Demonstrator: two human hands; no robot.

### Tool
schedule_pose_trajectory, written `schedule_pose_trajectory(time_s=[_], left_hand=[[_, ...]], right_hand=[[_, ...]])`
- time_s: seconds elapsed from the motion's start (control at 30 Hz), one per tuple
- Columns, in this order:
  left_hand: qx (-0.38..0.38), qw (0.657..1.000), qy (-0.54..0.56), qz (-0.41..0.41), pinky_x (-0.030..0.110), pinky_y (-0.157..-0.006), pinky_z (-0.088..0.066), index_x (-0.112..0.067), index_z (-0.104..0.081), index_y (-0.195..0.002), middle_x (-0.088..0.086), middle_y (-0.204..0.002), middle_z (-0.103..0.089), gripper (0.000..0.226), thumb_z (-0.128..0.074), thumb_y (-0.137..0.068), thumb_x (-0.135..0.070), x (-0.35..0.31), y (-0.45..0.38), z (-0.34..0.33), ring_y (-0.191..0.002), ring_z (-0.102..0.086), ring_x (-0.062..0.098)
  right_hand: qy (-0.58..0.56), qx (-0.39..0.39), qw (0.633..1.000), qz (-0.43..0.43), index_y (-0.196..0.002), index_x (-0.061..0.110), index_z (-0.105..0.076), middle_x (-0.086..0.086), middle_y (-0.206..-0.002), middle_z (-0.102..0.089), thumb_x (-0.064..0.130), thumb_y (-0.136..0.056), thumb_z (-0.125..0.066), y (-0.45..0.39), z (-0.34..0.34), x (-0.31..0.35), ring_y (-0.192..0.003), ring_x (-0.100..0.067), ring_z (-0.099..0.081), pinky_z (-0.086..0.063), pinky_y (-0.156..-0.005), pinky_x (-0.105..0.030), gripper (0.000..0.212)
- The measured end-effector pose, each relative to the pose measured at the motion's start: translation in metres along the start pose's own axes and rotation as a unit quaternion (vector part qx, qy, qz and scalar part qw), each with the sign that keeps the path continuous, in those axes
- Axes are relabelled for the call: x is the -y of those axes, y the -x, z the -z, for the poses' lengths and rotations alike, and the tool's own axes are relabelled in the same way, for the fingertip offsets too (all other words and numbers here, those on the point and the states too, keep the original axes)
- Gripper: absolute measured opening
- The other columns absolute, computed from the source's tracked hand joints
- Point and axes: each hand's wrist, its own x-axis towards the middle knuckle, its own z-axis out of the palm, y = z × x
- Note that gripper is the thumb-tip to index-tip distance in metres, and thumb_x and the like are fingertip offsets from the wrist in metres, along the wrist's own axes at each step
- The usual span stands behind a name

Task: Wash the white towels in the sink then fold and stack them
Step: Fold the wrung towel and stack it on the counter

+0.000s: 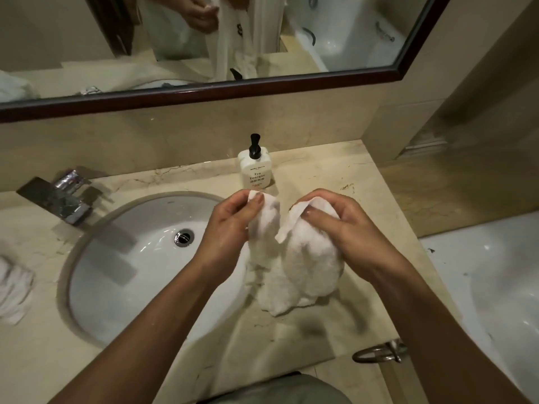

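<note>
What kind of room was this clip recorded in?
Most likely a hotel-style bathroom: an oval sink with a chrome faucet set in a marble counter, a wall mirror, a pump bottle of toiletry, and a bathtub beside the counter.

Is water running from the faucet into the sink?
No, the faucet shows no stream and the sink basin holds no pooled water.

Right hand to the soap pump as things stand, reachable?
Probably not yet: the right hand pinches the white towel. The pump bottle stands close behind, nothing between them; letting go should free it.
</note>
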Motion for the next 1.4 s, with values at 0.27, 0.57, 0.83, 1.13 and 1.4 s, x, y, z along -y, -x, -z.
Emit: schedule_pose_trajectory(time_s=[0.27,0.57,0.83,1.13,1.4], left_hand=[[-0.011,0.999,0.034,-0.027,0.045,-0.093,-0.054,-0.012,-0.069,-0.112,0.014,-0.113,-0.072,0.023,-0.058,-0.098,-0.027,0.016,0.019,-0.015,-0.109,-0.068,0.033],[-0.041,0.991,-0.074,-0.101,0.034,-0.091,-0.056,-0.012,-0.069,-0.12,0.002,-0.108,-0.075,0.025,-0.066,-0.095,-0.015,0.016,0.022,-0.019,-0.105,-0.071,0.017],[-0.012,0.989,-0.086,-0.122,0.02,-0.069,-0.053,-0.008,-0.07,-0.087,0.0,-0.08,-0.072,0.006,-0.066,-0.09,-0.01,-0.022,0.01,0.007,-0.077,-0.067,0.01],[0.216,0.97,-0.078,-0.074,0.018,-0.048,-0.047,-0.015,-0.062,-0.076,-0.001,-0.07,-0.058,0.021,-0.075,-0.079,-0.031,-0.088,0.022,0.016,-0.056,-0.056,0.01],[0.145,0.946,-0.155,-0.246,0.027,-0.06,-0.049,-0.029,-0.067,-0.077,-0.006,-0.077,-0.061,0.02,-0.079,-0.077,-0.044,-0.15,0.032,0.019,-0.069,-0.056,0.01]], right_hand=[[-0.227,-0.174,0.953,-0.097,-0.104,0.005,-0.067,-0.018,-0.098,-0.075,0.019,-0.099,-0.06,-0.014,-0.049,-0.025,-0.095,-0.037,-0.072,-0.058,-0.086,-0.048,0.016],[-0.133,-0.189,0.971,-0.06,-0.101,0.01,-0.067,-0.02,-0.099,-0.073,0.024,-0.1,-0.06,-0.013,-0.063,-0.032,-0.099,-0.039,-0.071,-0.054,-0.092,-0.06,0.015],[0.027,-0.049,0.998,-0.017,-0.125,0.038,-0.052,-0.001,-0.105,-0.067,0.038,-0.085,-0.075,-0.005,-0.026,-0.037,-0.086,-0.02,-0.073,-0.058,-0.07,-0.038,0.046],[0.137,0.244,0.96,-0.004,-0.113,0.023,-0.062,0.017,-0.1,-0.071,0.008,-0.091,-0.071,-0.034,-0.025,-0.009,-0.096,-0.002,-0.068,-0.053,-0.081,-0.021,0.028],[0.251,0.092,0.951,0.154,-0.089,0.018,-0.053,-0.008,-0.083,-0.063,0.047,-0.086,-0.073,-0.023,-0.016,0.025,-0.075,-0.03,-0.059,-0.048,-0.068,-0.051,0.036]])
